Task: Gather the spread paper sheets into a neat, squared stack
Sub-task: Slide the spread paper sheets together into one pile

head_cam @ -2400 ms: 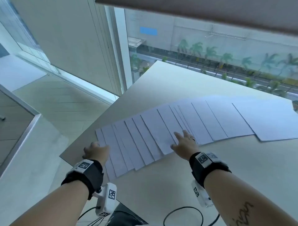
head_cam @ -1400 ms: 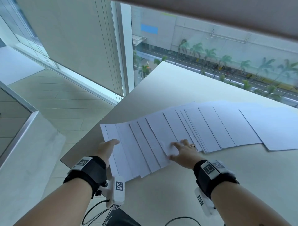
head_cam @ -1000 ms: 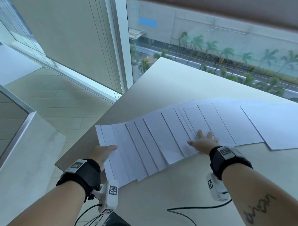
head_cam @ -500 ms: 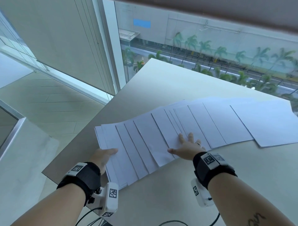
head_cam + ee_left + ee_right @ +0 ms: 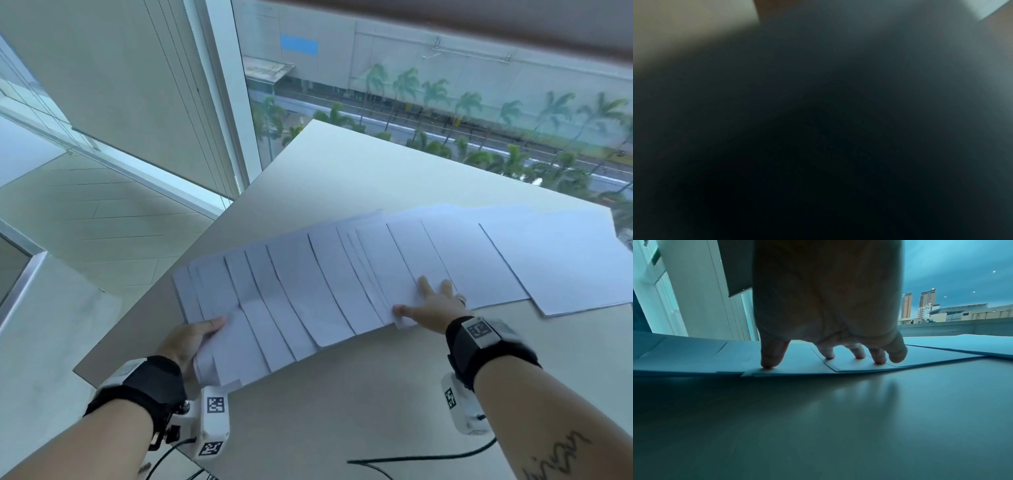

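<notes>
Left forearm: enters from the lower left of the head view and angles up toward the frame's centre, a black wrist strap (image 5: 137, 383) and a white tagged camera block (image 5: 212, 425) at the wrist.
Left hand (image 5: 186, 339): sits at the left end of the fan, thumb lying on top of the outermost sheets and the fingers hidden beneath them, so the sheets' near corner is pinched and lifted off the surface; the left wrist view is dark and blurred and shows nothing of the grip.
Paper sheets (image 5: 308, 291): white, overlapping like a hand of cards, running from lower left to upper right across the middle of the frame, the left end bowed upward, the right end lying flat.
Table (image 5: 342, 411): pale, matte, its left corner jutting toward a glass wall in the upper left.
Right hand (image 5: 431, 308): right of centre, palm down, fingers (image 5: 828, 353) spread and nearly straight, tips pressing on the near edge of the middle sheets, thumb stretched left; it grips nothing.
Right forearm: comes in from the lower right corner, tattooed, strapped at the wrist.
Cable (image 5: 421, 457): black, snaking along the bottom edge.
Far right: a separate sheet (image 5: 565, 267) lies flat, overlapped by the fan's last page.
</notes>
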A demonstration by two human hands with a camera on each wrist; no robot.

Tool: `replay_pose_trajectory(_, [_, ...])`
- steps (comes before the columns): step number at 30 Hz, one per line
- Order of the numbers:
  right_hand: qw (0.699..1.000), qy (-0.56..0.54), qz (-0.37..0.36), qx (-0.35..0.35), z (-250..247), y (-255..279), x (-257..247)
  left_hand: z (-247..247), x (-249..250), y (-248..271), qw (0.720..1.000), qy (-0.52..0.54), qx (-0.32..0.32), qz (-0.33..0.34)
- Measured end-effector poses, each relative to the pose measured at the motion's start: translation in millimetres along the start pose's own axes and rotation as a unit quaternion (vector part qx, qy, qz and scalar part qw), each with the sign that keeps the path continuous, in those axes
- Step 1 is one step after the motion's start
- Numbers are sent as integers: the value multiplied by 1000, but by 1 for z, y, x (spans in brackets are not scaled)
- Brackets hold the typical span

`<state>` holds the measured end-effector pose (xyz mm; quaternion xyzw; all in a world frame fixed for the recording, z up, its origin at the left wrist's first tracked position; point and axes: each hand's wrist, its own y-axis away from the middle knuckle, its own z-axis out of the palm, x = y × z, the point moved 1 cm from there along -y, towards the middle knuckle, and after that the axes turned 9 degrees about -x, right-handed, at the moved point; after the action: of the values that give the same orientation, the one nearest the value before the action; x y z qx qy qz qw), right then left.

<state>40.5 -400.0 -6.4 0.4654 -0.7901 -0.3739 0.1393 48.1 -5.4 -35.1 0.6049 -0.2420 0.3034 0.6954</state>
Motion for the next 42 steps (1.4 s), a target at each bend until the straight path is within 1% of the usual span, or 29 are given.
replay_pose_trajectory(5, [1000, 17, -18, -3, 11, 15, -3, -1, 1, 4, 1000, -4, -25, -1])
replay_pose_trajectory(9, [999, 14, -30, -12, 18, 24, -6, 18, 2, 2, 998, -28, -49, -6])
replay_pose_trajectory(11, [999, 15, -31, -16, 22, 28, -8, 27, 2, 0, 998, -34, -51, 2])
replay_pose_trajectory(13, [999, 11, -32, -18, 25, 32, -12, 30, 2, 0, 998, -37, -37, 18])
replay_pose_trajectory(18, [998, 20, -45, -40, 32, 42, -17, 10, -5, -1, 998, -48, -23, 31])
replay_pose_trajectory(23, [996, 29, -63, -61, 43, 56, -17, -5, -10, 7, 998, -51, -36, 22])
replay_pose_trajectory(29, [997, 28, -67, -32, 55, 65, -15, -11, -7, 19, 997, -70, -42, 4])
replay_pose_trajectory(32, [997, -24, -71, 1, 56, 66, -11, -16, -9, 24, 997, -74, -34, -1])
replay_pose_trajectory(35, [992, -89, -49, 73, 49, 64, 5, -25, -13, 27, 995, -98, -30, -4])
replay_pose_trajectory(37, [986, -114, -7, 120, 44, 59, 27, -25, -13, 32, 994, -107, -25, -2])
replay_pose_trajectory(39, [984, -121, 52, 123, 40, 54, 53, -24, -12, 35, 993, -118, -21, -6])
replay_pose_trajectory(42, [979, -133, 119, 97, 40, 45, 83, -23, -13, 31, 992, -125, 9, 6])
